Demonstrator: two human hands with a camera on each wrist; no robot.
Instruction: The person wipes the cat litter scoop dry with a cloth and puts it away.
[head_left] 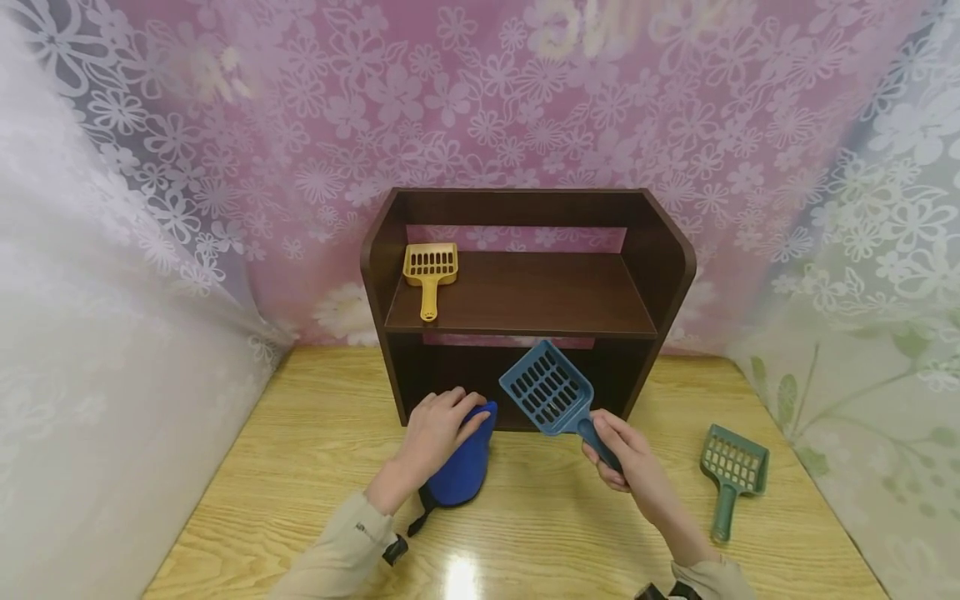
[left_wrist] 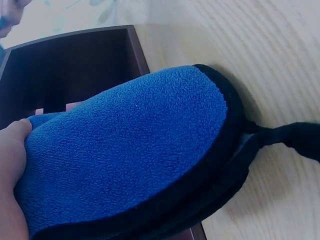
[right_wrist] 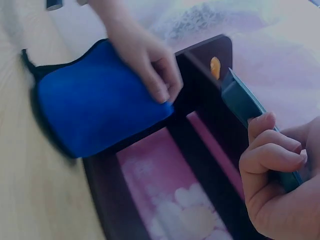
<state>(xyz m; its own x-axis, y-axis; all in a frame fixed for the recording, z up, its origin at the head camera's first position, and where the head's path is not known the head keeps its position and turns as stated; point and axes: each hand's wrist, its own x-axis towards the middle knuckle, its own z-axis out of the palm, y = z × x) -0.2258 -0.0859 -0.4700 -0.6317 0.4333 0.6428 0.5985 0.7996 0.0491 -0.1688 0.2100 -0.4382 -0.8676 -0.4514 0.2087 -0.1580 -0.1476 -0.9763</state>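
Below mid-frame, pinched a terry mitt (head_left: 463,471) with left hand (head_left: 435,429), gripped a blue litter scoop (head_left: 551,393) with right hand (head_left: 628,457).

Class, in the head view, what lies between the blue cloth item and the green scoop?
The head view shows the right hand gripping the blue scoop, with bare tabletop on either side.

scoops (head_left: 431,271) (head_left: 551,387) (head_left: 735,462): 3 (1 yellow, 1 blue, 1 green) | blue cloth (head_left: 461,471): 1 | shelf unit (head_left: 532,292): 1 | hands (head_left: 438,433) (head_left: 630,454): 2 (1 left, 1 right) | sleeves (head_left: 337,546) (head_left: 716,579): 2 | worktop (head_left: 547,525): 1
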